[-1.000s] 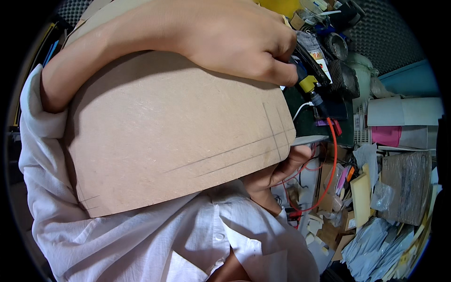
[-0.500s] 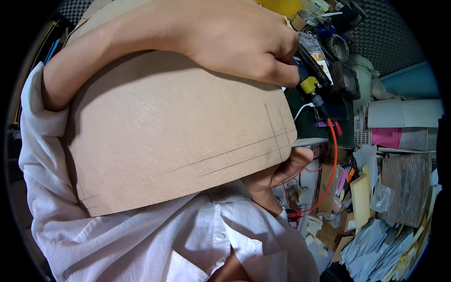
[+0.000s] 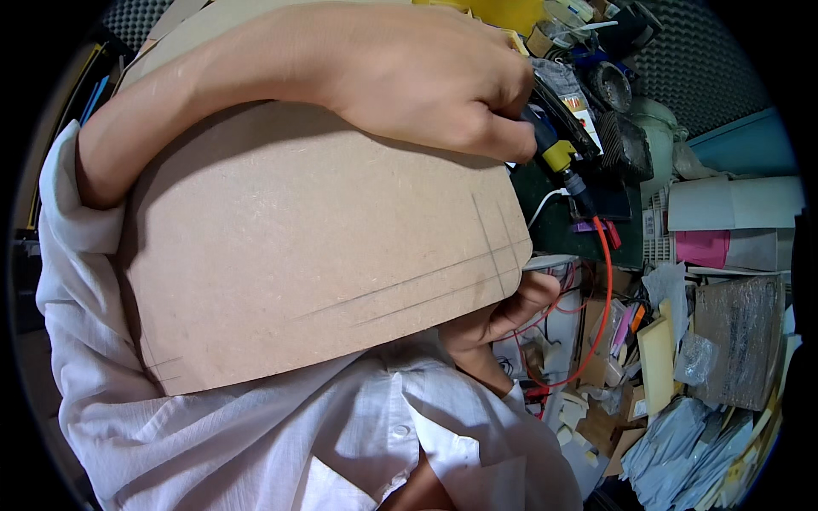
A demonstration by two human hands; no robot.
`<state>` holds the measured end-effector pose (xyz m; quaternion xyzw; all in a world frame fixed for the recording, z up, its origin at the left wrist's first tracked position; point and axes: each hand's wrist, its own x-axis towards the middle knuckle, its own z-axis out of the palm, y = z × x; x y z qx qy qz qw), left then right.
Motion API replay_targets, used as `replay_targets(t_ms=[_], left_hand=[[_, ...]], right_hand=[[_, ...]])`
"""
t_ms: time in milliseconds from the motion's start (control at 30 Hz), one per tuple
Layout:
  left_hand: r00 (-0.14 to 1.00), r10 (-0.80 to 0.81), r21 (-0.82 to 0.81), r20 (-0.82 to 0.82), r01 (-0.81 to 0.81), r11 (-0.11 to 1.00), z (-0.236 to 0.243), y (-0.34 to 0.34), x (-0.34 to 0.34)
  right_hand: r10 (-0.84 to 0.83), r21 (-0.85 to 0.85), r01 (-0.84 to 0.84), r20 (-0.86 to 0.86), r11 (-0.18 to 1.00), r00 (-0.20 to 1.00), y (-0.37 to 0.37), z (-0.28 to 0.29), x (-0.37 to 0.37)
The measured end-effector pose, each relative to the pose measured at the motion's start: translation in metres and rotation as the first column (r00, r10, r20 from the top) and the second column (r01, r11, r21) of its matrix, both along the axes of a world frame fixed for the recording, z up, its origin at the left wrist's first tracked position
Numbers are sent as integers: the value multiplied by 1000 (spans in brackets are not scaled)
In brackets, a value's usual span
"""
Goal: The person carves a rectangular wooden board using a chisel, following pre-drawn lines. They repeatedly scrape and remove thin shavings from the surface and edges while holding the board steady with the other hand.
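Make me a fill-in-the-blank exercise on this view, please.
1. The right hand is near a rounded ____ of the flat tan fibreboard panel.
2. The bare forearm crossing the panel is the person's ____ one.
3. The buttoned cloth shirt is coloured ____.
4. The thin curved red cord leads to a dark connector beside a blocky ____ part.
Missing words: corner; left; white; yellow.

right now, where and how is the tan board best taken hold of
Probably pinch the tan board at its rounded near-right corner, coming from the right, thumb above and fingers below. The sheet looks flat and thin, that corner juts beyond the shirt, and the right hand is beside it. The left forearm crosses above the far side, making access there harder.
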<state>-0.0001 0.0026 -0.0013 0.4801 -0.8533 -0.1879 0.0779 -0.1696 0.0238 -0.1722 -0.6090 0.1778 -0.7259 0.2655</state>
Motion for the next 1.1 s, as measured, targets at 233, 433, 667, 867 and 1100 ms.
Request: replay_targets(t_ms=[233, 433, 667, 867, 1100], left_hand=[[993, -103, 30, -64, 105, 994, 6, -7, 2], [996, -73, 98, -51, 78, 992, 10, -9, 4], [992, -109, 106, -70, 116, 988, 7, -13, 3], [997, -59, 55, -41, 61, 997, 5, -7, 1], [999, -32, 16, 7, 32, 999, 3, -5, -2]], right_hand=[[119, 73, -120, 13, 990, 993, 4, -1, -1], [259, 154, -264, 52, 952, 965, -10, -2, -1], [274, 82, -277, 48, 957, 961, -4, -7, -2], [384, 83, -387, 58, 918, 922, -8, -1, -8], [248, 34, -251, 72, 967, 966, -2, -6, 1]])
